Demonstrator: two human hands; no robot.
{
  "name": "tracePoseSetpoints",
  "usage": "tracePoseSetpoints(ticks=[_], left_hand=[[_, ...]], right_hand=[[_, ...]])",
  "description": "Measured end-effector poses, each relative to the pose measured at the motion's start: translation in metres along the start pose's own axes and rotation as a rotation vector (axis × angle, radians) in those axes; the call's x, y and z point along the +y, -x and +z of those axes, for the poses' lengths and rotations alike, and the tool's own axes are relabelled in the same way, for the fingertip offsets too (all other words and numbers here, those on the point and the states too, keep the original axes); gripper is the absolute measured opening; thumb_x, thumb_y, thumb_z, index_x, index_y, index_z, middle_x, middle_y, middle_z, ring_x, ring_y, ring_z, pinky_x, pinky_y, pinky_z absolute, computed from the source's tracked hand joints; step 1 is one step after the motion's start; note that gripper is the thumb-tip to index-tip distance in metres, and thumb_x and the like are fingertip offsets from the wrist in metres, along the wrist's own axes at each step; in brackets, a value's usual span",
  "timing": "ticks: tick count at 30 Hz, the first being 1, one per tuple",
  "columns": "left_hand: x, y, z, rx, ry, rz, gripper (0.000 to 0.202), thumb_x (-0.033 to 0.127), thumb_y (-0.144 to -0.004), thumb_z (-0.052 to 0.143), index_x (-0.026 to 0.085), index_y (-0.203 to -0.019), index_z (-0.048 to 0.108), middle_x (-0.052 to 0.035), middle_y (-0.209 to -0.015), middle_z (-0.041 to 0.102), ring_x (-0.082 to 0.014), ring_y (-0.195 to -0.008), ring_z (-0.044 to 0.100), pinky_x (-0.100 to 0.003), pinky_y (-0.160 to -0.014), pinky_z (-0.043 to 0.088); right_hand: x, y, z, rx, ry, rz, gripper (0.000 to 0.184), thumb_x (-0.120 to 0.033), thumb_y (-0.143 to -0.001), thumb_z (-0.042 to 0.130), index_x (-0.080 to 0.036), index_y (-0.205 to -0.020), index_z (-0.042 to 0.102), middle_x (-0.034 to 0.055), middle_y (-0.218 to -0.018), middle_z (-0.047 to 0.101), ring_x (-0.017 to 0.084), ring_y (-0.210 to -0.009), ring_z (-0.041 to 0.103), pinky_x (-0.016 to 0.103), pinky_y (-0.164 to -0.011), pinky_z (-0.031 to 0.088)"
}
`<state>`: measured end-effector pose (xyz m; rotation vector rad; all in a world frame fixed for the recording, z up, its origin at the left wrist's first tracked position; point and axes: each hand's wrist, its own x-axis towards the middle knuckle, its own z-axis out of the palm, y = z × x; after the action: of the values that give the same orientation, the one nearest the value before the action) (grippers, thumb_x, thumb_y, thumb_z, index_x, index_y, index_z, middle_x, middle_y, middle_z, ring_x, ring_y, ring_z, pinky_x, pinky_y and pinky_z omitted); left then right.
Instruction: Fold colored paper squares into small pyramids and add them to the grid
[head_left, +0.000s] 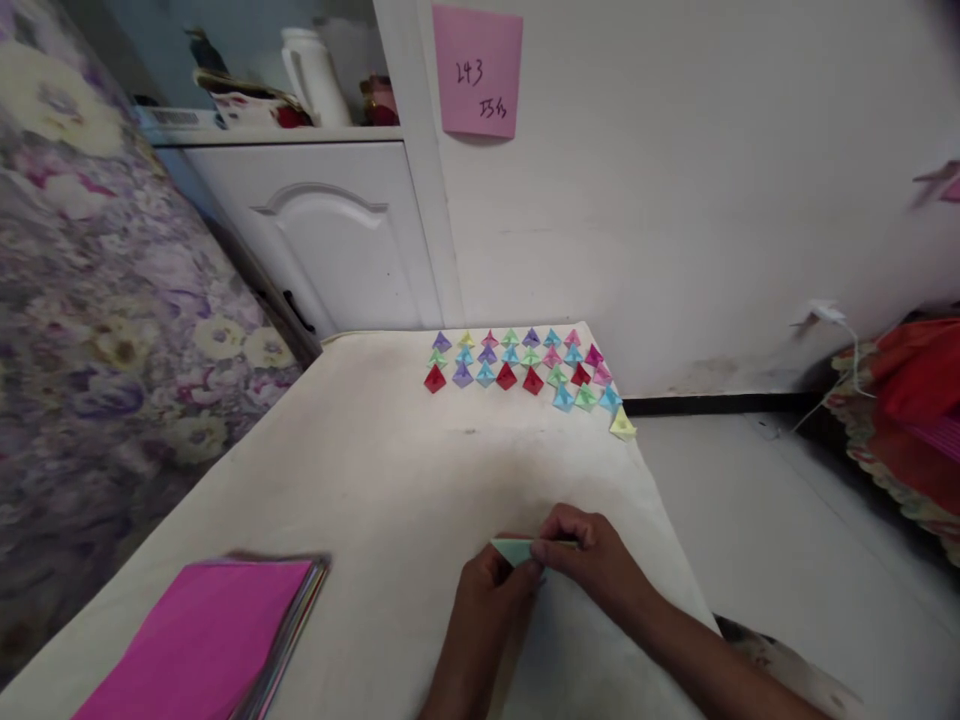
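Both my hands pinch a small piece of folded green paper just above the near part of the table. My left hand grips it from the left and below, thumb in front. From the right, my right hand has thumb and bent fingers closed on its edge. The paper has a straight top edge and a pointed left corner; the fingers hide its middle and lower part. Toward the far edge stand rows of small folded paper shapes, among them a red one and a yellow one.
A stack of coloured paper, bright pink on top, lies at the front left of the cream-covered table. Behind are a white cabinet and a wall with a pink note. A floral curtain hangs at left.
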<state>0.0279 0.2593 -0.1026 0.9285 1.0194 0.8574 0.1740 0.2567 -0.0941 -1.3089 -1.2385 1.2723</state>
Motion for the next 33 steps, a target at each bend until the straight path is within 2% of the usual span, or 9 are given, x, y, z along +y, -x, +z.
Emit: tracePoseSetpoints(ticks=[3, 10, 16, 20, 24, 26, 29, 31, 33], left_hand=[[-0.006, -0.002, -0.001, -0.034, 0.003, -0.037, 0.025, 0.036, -0.071, 0.067, 0.012, -0.068, 0.064, -0.0014, -0.057, 0.060, -0.0105, -0.052, 0.050, -0.021, -0.052, 0.035], [-0.008, -0.004, -0.004, -0.012, -0.138, -0.031, 0.031, 0.042, -0.070, 0.066, 0.013, -0.058, 0.059, 0.0018, -0.041, 0.055, -0.0084, -0.040, 0.044, -0.020, -0.045, 0.032], [0.000, 0.004, 0.003, -0.028, -0.216, 0.023, 0.036, 0.047, -0.071, 0.061, 0.015, -0.055, 0.053, 0.0026, -0.038, 0.053, -0.0084, -0.034, 0.043, -0.019, -0.039, 0.031], [0.001, 0.018, 0.005, -0.016, -0.240, 0.058, 0.035, 0.047, -0.071, 0.061, 0.016, -0.057, 0.052, 0.0025, -0.043, 0.055, -0.0085, -0.035, 0.046, -0.019, -0.039, 0.032], [-0.002, 0.045, -0.001, -0.041, -0.263, 0.052, 0.033, 0.046, -0.067, 0.066, 0.016, -0.063, 0.053, 0.0011, -0.050, 0.058, -0.0114, -0.041, 0.052, -0.020, -0.040, 0.035], [-0.004, 0.065, -0.003, -0.008, -0.262, 0.118, 0.032, 0.041, -0.060, 0.074, 0.015, -0.074, 0.059, -0.0007, -0.061, 0.062, -0.0144, -0.056, 0.058, -0.021, -0.048, 0.041], [-0.005, 0.100, 0.001, 0.010, -0.120, 0.156, 0.042, 0.041, -0.058, 0.076, 0.016, -0.089, 0.063, -0.0038, -0.078, 0.067, -0.0172, -0.072, 0.060, -0.025, -0.064, 0.045], [-0.007, 0.123, 0.008, -0.054, -0.055, 0.148, 0.041, 0.042, -0.056, 0.077, 0.015, -0.085, 0.065, -0.0038, -0.077, 0.067, -0.0184, -0.075, 0.060, -0.026, -0.069, 0.045], [-0.012, 0.144, 0.016, -0.085, -0.024, 0.126, 0.042, 0.048, -0.056, 0.076, 0.014, -0.080, 0.067, -0.0025, -0.068, 0.065, -0.0172, -0.067, 0.058, -0.026, -0.065, 0.044]], right_hand=[[-0.001, 0.001, 0.002, 0.017, -0.032, -0.001, 0.014, -0.026, -0.071, 0.064, -0.017, -0.061, 0.059, -0.0023, -0.060, 0.057, 0.013, -0.058, 0.053, 0.024, -0.057, 0.040], [0.000, 0.000, 0.004, 0.142, -0.041, -0.038, 0.015, -0.026, -0.071, 0.063, -0.016, -0.060, 0.059, -0.0026, -0.057, 0.057, 0.013, -0.059, 0.052, 0.023, -0.058, 0.039], [-0.001, 0.003, 0.007, 0.173, -0.072, -0.065, 0.015, -0.025, -0.069, 0.062, -0.015, -0.059, 0.058, -0.0022, -0.057, 0.056, 0.013, -0.058, 0.050, 0.023, -0.058, 0.039], [-0.004, 0.012, 0.010, 0.181, -0.078, -0.092, 0.016, -0.026, -0.071, 0.060, -0.016, -0.059, 0.057, -0.0024, -0.056, 0.055, 0.013, -0.058, 0.050, 0.024, -0.059, 0.040], [-0.015, 0.035, 0.013, 0.199, -0.069, -0.130, 0.017, -0.026, -0.071, 0.059, -0.016, -0.059, 0.055, -0.0028, -0.056, 0.052, 0.013, -0.059, 0.048, 0.023, -0.058, 0.039], [-0.020, 0.056, 0.015, 0.202, -0.060, -0.148, 0.016, -0.025, -0.071, 0.060, -0.016, -0.058, 0.054, -0.0024, -0.057, 0.052, 0.013, -0.060, 0.047, 0.023, -0.058, 0.038], [-0.023, 0.096, 0.024, 0.193, -0.045, -0.151, 0.016, -0.025, -0.071, 0.059, -0.016, -0.059, 0.054, -0.0023, -0.058, 0.051, 0.013, -0.061, 0.048, 0.023, -0.060, 0.038], [-0.021, 0.124, 0.032, 0.186, -0.041, -0.163, 0.016, -0.025, -0.071, 0.058, -0.016, -0.060, 0.053, -0.0024, -0.059, 0.051, 0.013, -0.062, 0.048, 0.023, -0.060, 0.038], [-0.016, 0.149, 0.041, 0.111, -0.044, -0.123, 0.016, -0.027, -0.070, 0.059, -0.017, -0.061, 0.052, -0.0029, -0.057, 0.050, 0.013, -0.058, 0.049, 0.022, -0.056, 0.038]])
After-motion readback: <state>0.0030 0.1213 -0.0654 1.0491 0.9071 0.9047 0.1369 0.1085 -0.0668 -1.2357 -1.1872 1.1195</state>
